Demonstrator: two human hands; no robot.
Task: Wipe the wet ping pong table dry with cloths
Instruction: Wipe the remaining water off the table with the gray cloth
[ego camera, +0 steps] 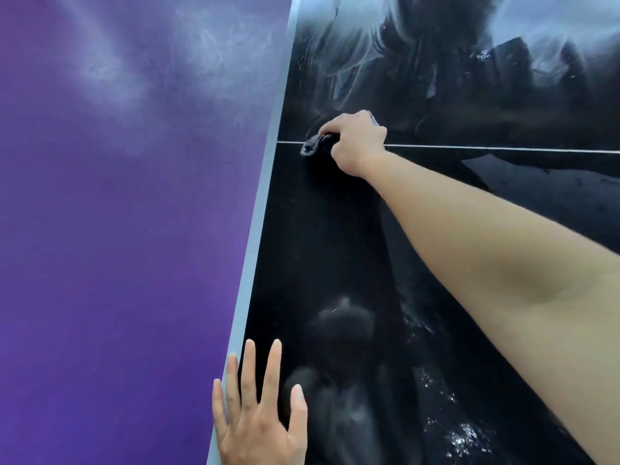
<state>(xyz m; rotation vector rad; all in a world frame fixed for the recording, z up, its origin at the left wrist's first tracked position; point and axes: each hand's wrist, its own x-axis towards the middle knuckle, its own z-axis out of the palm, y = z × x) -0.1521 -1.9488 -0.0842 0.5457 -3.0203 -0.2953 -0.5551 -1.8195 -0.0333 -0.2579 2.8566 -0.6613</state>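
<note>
Cloth: a dark cloth was seen bunched on the table, lying across the thin white line near the table's left edge.
Right hand: the right hand was curled over the cloth and gripped it, pressed down onto the surface, with the bare arm stretched out from the lower right of the view.
Table: the black table was shown glossy and wet, with beads of water glinting at lower right and pale smeared streaks at the far end; the part nearest the cloth looked duller.
Edge: a pale grey edge band was seen running along the table's left side from bottom to top.
Left hand: the left hand was laid flat, fingers spread wide and straight, on the near left corner, partly over the edge band, nothing held in it.
Floor: a purple floor with whitish scuffed patches was visible to the left of the table.
</note>
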